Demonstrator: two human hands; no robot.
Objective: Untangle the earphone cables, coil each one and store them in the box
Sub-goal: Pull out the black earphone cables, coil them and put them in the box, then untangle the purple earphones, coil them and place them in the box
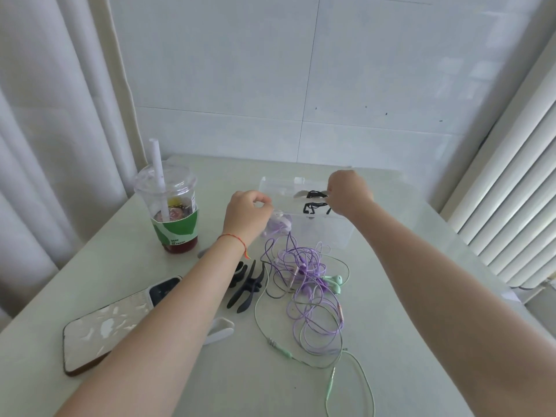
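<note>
A clear plastic box (328,233) stands open at the back middle of the table. My right hand (349,194) reaches over its rim and pinches a coiled black earphone cable (314,194) inside it. At the box's left corner, my left hand (246,210) curls its fingers over a small purple cable bundle (279,226). From that bundle a strand runs down into the tangle of purple cable (313,284) on the table. A mint green earphone set (334,281) is knotted into the tangle, and its plug end (331,383) trails toward me.
A lidded drink cup with a straw (174,212) stands at the left. A phone (105,323) lies face down near my left forearm, with a black hair claw (248,285) and a white clip (221,329) beside it. A radiator (511,212) flanks the right.
</note>
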